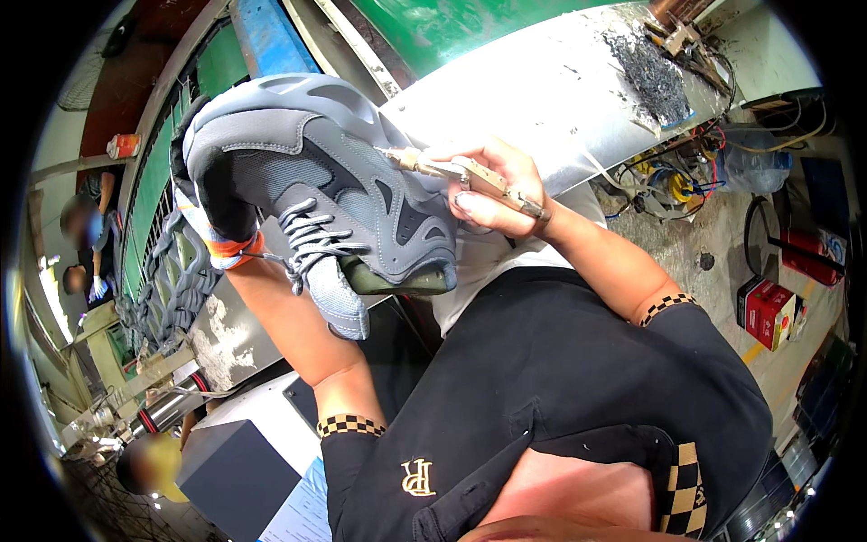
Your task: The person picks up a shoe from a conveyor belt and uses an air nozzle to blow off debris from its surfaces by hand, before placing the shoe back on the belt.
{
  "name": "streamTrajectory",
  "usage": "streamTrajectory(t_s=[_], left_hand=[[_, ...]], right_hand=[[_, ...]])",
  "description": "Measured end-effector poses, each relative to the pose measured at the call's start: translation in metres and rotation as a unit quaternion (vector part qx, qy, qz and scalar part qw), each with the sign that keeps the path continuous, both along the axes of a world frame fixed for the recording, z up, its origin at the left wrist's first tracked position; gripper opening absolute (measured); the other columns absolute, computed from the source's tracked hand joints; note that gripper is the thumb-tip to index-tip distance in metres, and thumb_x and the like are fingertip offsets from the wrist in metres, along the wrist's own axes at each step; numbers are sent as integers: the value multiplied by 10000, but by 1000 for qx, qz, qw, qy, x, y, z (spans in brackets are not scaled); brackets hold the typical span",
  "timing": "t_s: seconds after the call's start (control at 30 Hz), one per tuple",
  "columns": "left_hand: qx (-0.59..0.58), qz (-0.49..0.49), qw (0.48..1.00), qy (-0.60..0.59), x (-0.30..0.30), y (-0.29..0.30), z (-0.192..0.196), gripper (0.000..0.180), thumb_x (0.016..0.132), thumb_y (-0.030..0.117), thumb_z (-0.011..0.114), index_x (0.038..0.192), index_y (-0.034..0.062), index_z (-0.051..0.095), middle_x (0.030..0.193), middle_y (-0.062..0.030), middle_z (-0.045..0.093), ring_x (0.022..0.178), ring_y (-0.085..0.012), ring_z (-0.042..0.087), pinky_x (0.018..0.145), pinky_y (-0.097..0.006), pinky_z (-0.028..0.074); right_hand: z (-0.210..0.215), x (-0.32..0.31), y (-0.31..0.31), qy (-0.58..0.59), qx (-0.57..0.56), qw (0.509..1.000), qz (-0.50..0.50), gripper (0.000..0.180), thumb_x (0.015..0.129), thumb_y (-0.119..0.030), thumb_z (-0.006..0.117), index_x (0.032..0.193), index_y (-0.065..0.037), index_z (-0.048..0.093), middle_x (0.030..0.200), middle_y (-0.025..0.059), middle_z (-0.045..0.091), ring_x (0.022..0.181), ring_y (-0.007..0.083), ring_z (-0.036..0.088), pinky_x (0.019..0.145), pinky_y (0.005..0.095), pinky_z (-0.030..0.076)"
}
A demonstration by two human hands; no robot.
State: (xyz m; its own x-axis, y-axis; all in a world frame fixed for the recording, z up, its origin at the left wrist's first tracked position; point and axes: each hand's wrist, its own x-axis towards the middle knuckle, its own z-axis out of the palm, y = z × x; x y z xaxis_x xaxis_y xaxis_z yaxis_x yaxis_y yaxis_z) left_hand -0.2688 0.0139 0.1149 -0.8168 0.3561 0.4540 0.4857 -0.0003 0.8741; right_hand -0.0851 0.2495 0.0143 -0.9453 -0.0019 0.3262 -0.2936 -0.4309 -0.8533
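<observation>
A grey sneaker (357, 203) with pale laces and a light grey sole is tilted on its side in front of me. My left hand (221, 221), in a white, black and orange glove, is closed on its left end; the shoe hides part of the fingers. Bare and closed, my right hand (506, 163) grips a slim brass-coloured metal tool with a small lever (492, 183). The tool's narrow tip points left and sits at the sneaker's side, close to the edge of the sole. Whether it touches, I cannot tell.
A pale metal worktop (506, 99) with dark residue lies beyond my hands. Several grey shoe soles (167, 280) are heaped at left. Cables and a clear plastic jug (759, 167) stand at right, near a red box (768, 312). Other people are at far left.
</observation>
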Motion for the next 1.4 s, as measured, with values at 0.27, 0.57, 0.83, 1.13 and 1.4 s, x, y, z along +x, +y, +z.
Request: streamTrajectory(t_s=[0.27, 0.57, 0.83, 1.13, 1.4], left_hand=[[-14, 7, 1000, -15, -19, -19, -18, 496, 960, 338, 442, 1301, -20, 485, 1254, -144, 565, 1126, -241, 567, 971, -371, 444], [23, -3, 997, -69, -14, -21, -26, 545, 917, 368, 546, 1304, -6, 462, 1220, -145, 558, 1131, -236, 547, 972, -362, 436], [24, 65, 993, -96, 3, -27, -35, 551, 917, 376, 545, 1306, -4, 459, 1220, -147, 555, 1125, -237, 547, 967, -366, 440], [34, 115, 985, -123, 7, -16, -53, 558, 917, 386, 543, 1308, -2, 456, 1221, -148, 552, 1117, -239, 547, 961, -370, 445], [33, 144, 983, -109, 17, -30, -46, 563, 917, 395, 542, 1310, 0, 453, 1222, -149, 548, 1111, -240, 546, 956, -373, 449]], right_hand=[[-16, 8, -8, 53, 10, 998, -24, 437, 833, -72, 574, 1240, 47, 470, 719, 53, 541, 622, 80, 516, 572, 237, 439], [-32, 19, -2, -53, -69, 995, 49, 465, 852, -110, 587, 1270, 31, 440, 767, 61, 532, 613, 93, 491, 557, 253, 424], [-40, 33, -8, -26, -19, 999, 18, 470, 839, -105, 594, 1268, 27, 456, 773, 47, 529, 629, 79, 496, 571, 237, 420], [-6, 0, 19, 107, 237, 954, -146, 616, 764, 52, 577, 1351, -15, 403, 956, 100, 636, 705, 145, 577, 700, 270, 484], [-1, -42, 6, 242, 376, 882, -146, 741, 658, 3, 661, 1361, -64, 435, 1103, 157, 614, 973, 338, 584, 878, 389, 477]])
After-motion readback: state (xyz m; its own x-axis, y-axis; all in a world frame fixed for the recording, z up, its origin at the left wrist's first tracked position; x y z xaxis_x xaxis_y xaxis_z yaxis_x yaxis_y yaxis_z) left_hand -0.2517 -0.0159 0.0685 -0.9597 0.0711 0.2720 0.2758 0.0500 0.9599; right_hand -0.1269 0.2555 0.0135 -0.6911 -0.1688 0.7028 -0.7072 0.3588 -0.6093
